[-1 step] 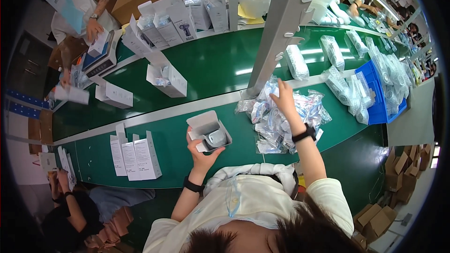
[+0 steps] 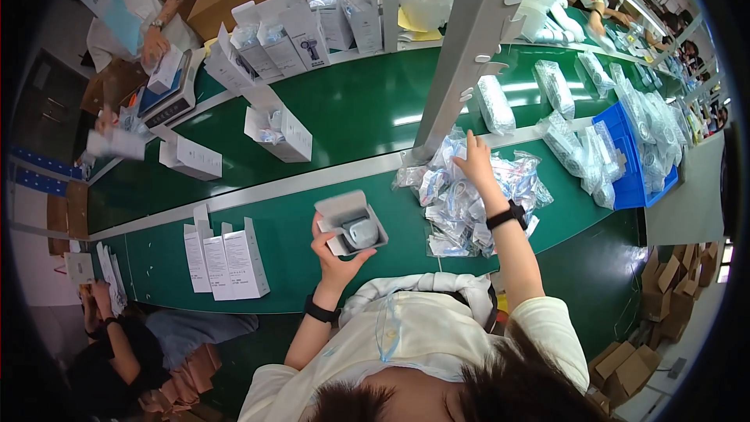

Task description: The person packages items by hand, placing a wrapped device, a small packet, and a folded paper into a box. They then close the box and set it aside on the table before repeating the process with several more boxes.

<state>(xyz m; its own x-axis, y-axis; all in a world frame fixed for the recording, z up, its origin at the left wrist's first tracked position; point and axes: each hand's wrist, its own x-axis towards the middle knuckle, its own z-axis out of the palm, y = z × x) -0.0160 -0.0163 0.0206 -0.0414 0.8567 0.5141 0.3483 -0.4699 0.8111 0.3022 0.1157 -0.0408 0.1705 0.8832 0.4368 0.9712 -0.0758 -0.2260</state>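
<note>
My left hand (image 2: 336, 262) is closed round a small white carton (image 2: 375, 244), with its top flap standing up. Inside the carton sits a pale grey rounded device (image 2: 362, 232). My right hand (image 2: 476, 166) is over a heap of small clear plastic packets (image 2: 461, 215) with white and blue contents, thumb and forefinger apart. Nothing shows between those fingers, though part of the hand's underside is hidden. Several upright white cartons (image 2: 234, 262) stand to the left of my left hand.
A metal post (image 2: 461, 62) rises behind the packet heap. Bubble-wrapped items (image 2: 494, 105) lie on the green belt, and more fill a blue bin (image 2: 617, 164) at right. Open cartons (image 2: 281, 129) stand across the belt. A co-worker's hand (image 2: 156, 47) is at far left.
My right hand has shifted very slightly to the right over the packets. The carton in my left hand has barely moved. At far left, a co-worker's blurred white carton has shifted a little.
</note>
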